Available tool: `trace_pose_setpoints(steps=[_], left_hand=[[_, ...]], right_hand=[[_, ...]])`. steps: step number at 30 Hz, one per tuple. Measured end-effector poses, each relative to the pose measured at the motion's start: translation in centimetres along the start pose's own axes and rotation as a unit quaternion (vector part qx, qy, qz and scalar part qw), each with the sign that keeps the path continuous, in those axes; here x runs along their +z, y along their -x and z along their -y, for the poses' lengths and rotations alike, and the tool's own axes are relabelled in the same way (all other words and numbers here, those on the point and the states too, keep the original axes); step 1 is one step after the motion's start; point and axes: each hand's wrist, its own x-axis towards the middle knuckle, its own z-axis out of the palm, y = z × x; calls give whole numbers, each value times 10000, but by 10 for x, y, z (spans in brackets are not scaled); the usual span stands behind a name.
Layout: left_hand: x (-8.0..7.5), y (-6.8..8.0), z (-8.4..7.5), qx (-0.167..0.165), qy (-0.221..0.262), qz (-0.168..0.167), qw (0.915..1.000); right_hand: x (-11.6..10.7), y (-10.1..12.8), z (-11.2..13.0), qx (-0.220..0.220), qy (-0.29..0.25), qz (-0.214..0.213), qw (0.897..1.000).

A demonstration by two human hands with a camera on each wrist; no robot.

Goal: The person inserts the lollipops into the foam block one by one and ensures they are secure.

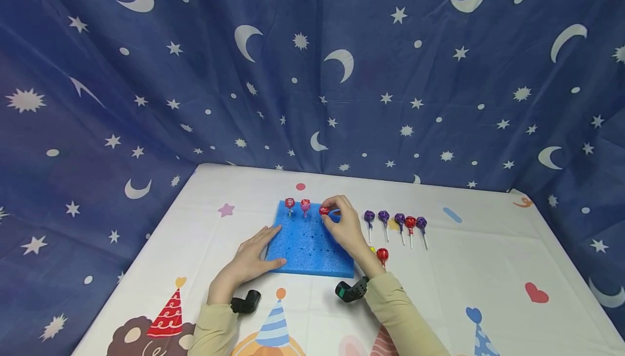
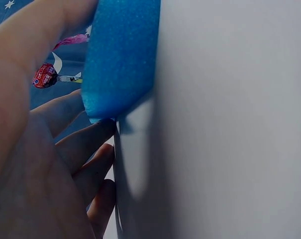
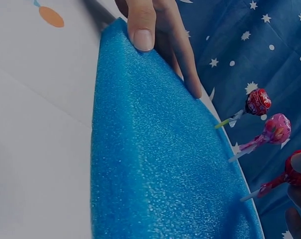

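— What's nearest the person?

— The left hand (image 1: 254, 258), fingers spread flat, pressing the near-left edge of a square blue foam block (image 1: 305, 250) on the white party-print tablecloth (image 1: 488, 269).

— And the other hand?

— The right hand (image 1: 344, 226) pinches a red-wrapped lollipop (image 1: 324, 211) at the block's far edge, its stick at the foam. Two more, a second red lollipop (image 1: 289, 203) and a pink lollipop (image 1: 305, 204), stand upright just left of it.

— Farther off?

— To the right, a row of purple and red lollipops (image 1: 396, 221) lies on the cloth, before a blue star-and-moon curtain (image 1: 312, 74).
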Motion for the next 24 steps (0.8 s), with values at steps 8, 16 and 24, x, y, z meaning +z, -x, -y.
trace_pose_setpoints(steps=[8, 16, 24], left_hand=[[0, 0, 0, 32, 10, -2, 10000], [-1, 1, -1, 17, 44, 38, 10000], [-2, 2, -2, 24, 42, 23, 10000]], right_hand=[[-4, 0, 2, 58, -19, 60, 10000], [-9, 3, 5, 148, 140, 218, 9996], [-19, 10, 11, 257, 568, 478, 9969]])
